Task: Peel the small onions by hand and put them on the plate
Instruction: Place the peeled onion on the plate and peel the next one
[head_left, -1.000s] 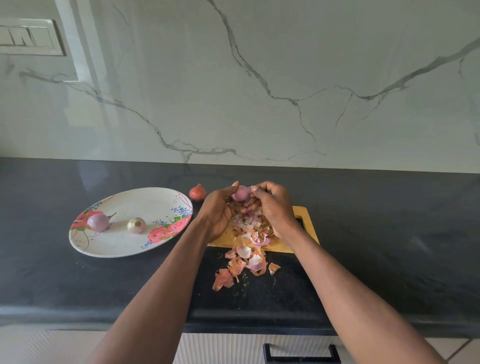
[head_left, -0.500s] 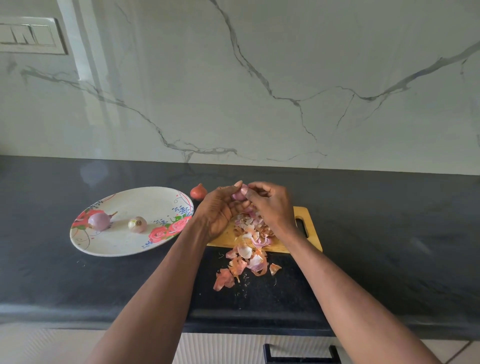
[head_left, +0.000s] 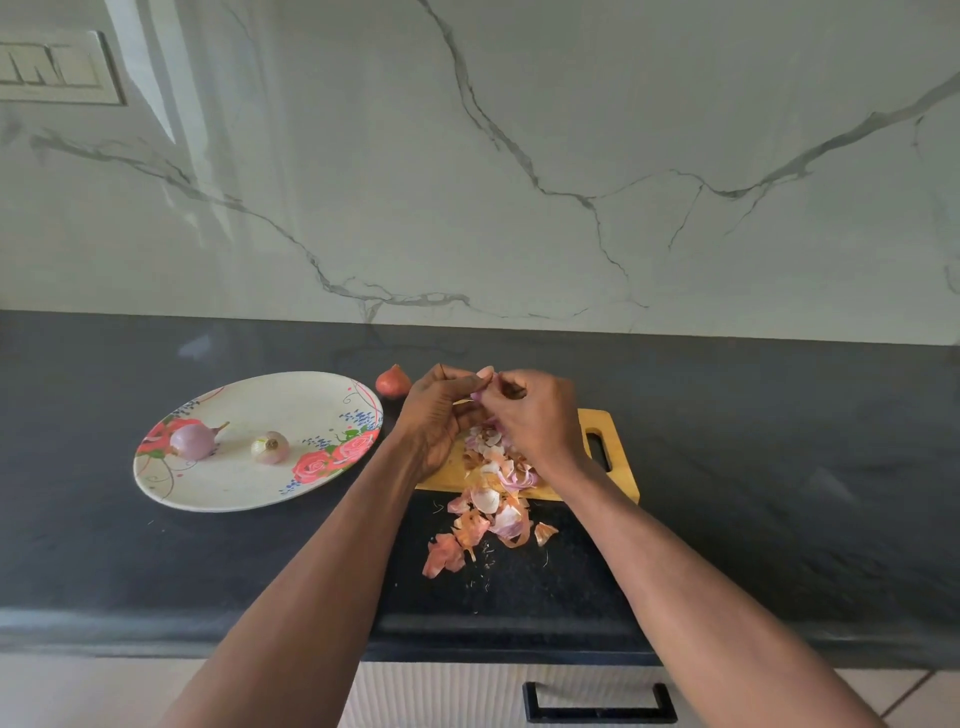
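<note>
Pinching one small onion (head_left: 480, 399) between them, left hand (head_left: 441, 410) and right hand (head_left: 535, 415) meet above the cutting board (head_left: 615, 467); the plate (head_left: 249, 488) lies toward the worktop's left edge.

I take the cutting board (head_left: 621, 470) as landmark. The plate (head_left: 249, 488) lies to its left on the counter (head_left: 779, 467), carrying two onions (head_left: 193, 441) (head_left: 270, 447) side by side. One unpeeled onion (head_left: 393, 381) sits behind the board's left corner. Peelings (head_left: 488, 499) spill off the board's front edge. Both hands (head_left: 441, 415) (head_left: 535, 415) meet above the board.
</note>
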